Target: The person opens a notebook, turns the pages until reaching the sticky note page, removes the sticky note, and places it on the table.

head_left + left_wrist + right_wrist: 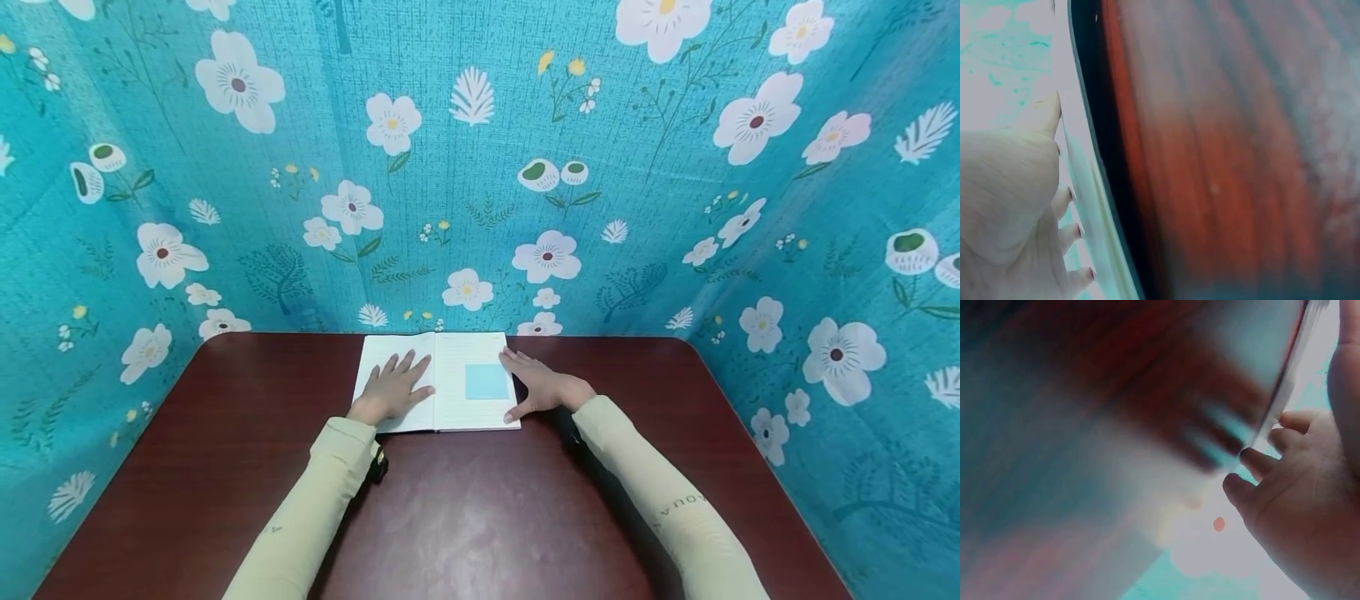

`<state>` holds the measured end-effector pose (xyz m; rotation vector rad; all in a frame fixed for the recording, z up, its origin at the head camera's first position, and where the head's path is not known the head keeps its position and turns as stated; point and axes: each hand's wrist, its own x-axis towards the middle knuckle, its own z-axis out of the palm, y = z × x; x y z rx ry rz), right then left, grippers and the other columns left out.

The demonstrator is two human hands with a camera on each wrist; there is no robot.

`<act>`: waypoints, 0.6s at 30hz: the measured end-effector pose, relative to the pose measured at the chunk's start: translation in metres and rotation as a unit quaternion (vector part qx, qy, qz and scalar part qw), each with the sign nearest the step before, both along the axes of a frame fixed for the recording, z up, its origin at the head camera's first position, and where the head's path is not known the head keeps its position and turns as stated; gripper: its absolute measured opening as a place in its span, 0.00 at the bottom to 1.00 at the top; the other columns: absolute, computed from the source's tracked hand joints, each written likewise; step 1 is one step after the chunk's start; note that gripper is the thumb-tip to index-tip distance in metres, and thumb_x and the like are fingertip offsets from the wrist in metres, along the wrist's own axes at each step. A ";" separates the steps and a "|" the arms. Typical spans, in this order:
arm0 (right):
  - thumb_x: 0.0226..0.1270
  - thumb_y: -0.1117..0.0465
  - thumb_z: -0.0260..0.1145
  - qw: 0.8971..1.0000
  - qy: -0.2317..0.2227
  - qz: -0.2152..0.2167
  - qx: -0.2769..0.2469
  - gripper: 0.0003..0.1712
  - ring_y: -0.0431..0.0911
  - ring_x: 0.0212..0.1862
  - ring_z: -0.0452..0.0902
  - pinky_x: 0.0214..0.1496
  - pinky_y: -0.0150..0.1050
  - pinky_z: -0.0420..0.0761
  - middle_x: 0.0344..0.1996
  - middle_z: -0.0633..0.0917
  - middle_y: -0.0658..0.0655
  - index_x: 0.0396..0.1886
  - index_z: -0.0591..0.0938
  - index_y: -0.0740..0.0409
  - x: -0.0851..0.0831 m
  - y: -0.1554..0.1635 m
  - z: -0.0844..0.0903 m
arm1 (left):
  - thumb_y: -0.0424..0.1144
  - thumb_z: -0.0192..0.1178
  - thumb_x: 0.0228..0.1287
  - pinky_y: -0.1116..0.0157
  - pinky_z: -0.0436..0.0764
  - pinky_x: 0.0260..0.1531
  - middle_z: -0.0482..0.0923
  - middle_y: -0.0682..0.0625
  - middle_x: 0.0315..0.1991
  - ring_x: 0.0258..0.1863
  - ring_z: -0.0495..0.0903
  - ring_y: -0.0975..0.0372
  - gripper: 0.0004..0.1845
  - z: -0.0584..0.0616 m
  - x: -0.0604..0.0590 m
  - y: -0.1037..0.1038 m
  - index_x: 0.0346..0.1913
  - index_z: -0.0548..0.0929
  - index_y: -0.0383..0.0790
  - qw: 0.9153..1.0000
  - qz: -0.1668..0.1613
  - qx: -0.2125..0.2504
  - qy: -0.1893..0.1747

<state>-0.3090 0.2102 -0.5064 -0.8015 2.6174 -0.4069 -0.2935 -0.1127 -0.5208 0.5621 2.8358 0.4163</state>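
Observation:
An open white lined notebook lies at the far middle of the dark red table. A light blue sticky note sits on its right page. My left hand lies flat on the left page, fingers spread. My right hand rests flat at the notebook's right edge, fingers stretched along it and thumb near the lower right corner. In the left wrist view my left hand lies against the notebook's edge. In the right wrist view my right hand touches the notebook's edge with its fingertips.
A teal cloth with white flowers walls the table at the back and both sides. Both forearms wear pale yellow-green sleeves. The near half of the table shows bare wood.

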 end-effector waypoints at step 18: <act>0.68 0.64 0.70 0.963 0.235 0.111 0.063 0.29 0.50 0.66 0.78 0.67 0.43 0.77 0.63 0.82 0.59 0.68 0.77 0.62 0.034 -0.051 0.016 | 0.57 0.46 0.80 0.33 0.46 0.74 0.45 0.39 0.82 0.80 0.44 0.37 0.36 0.005 0.004 0.002 0.82 0.53 0.48 1.000 0.011 0.001 0.007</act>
